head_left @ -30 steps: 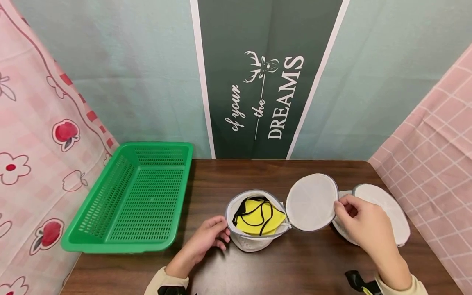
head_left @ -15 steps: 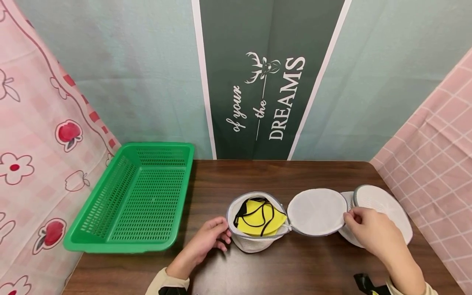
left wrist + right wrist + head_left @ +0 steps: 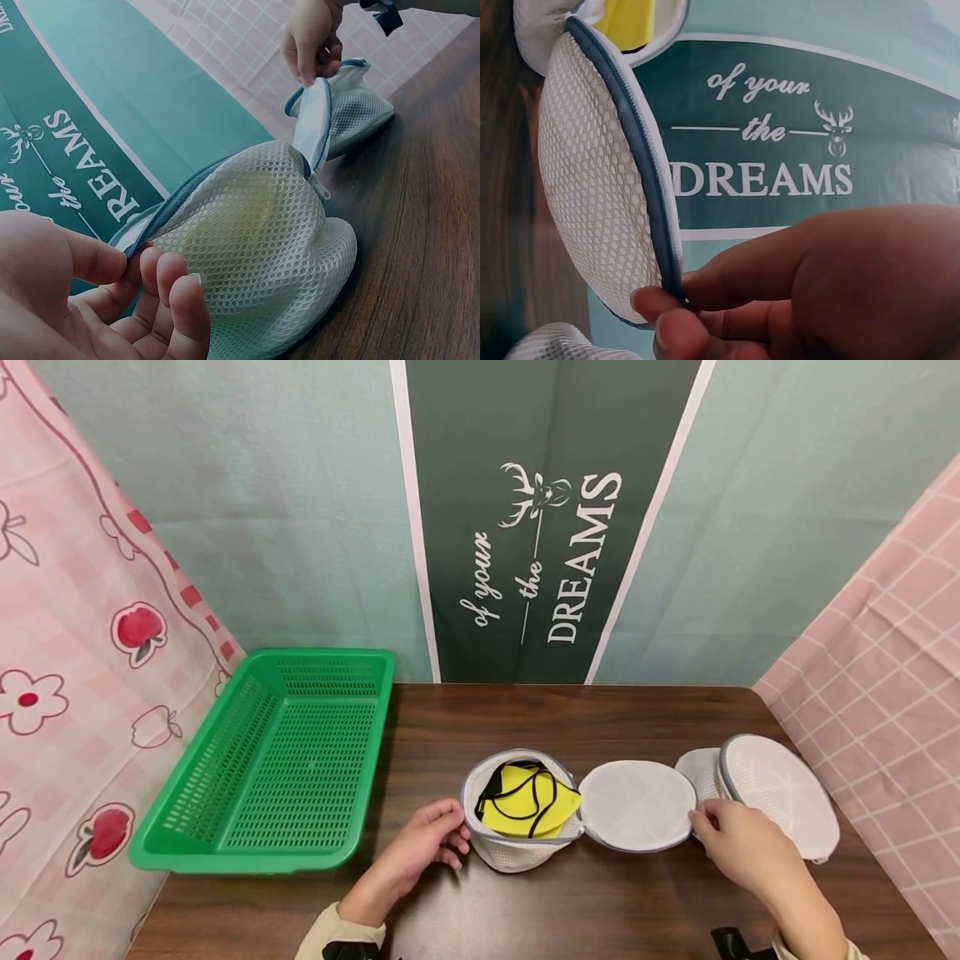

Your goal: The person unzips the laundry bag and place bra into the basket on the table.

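A white mesh laundry bag with a grey-blue zip edge stands unzipped on the table. Inside it lies a yellow fabric item with thin black cords. My left hand pinches the bag's rim on its left side, thumb against the zip edge in the left wrist view. The round lid is folded out to the right, and my right hand pinches its outer edge between thumb and fingers. A zipper pull hangs where lid and bag meet.
A second white mesh bag lies at the right, partly behind my right hand. On the left stands a green perforated plastic basket. Fabric backdrops border the brown wooden table at the back and both sides.
My right hand has lowered the lid from a raised, tilted position to a flatter one, moving out to the right, then slightly back. The left hand stays at the bag's rim.
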Available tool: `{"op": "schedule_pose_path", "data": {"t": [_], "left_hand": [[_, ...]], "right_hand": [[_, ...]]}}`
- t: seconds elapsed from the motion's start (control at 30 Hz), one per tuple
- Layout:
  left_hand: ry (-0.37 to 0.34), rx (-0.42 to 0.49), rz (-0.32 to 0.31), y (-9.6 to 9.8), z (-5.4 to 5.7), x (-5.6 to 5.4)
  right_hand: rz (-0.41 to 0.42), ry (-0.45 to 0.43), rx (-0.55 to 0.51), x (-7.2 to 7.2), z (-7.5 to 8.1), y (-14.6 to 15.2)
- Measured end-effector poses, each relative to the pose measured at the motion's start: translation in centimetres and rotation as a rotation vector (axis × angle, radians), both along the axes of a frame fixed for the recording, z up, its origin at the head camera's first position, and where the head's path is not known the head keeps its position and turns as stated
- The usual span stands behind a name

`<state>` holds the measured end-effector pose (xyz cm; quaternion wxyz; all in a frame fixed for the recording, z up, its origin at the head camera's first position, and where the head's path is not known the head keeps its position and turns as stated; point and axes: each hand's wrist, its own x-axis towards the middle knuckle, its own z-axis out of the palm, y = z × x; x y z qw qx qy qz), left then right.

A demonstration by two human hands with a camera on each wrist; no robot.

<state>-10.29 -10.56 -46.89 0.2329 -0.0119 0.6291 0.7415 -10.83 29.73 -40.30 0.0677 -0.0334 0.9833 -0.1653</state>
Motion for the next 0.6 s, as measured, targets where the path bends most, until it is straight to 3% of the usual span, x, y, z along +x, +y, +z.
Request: {"op": "schedule_pose_path", "data": {"t": [0.33, 0.6], "left_hand": [[-0.001, 0.008, 0.003, 0.1, 0.0, 0.0], [0.000, 0.011, 0.001, 0.1, -0.2, 0.0]], "right_hand": [[0.045, -0.093, 0.032, -0.2, -2.0, 0.3], [0.101, -0.083, 0.089, -0.3, -3.9, 0.4]]}}
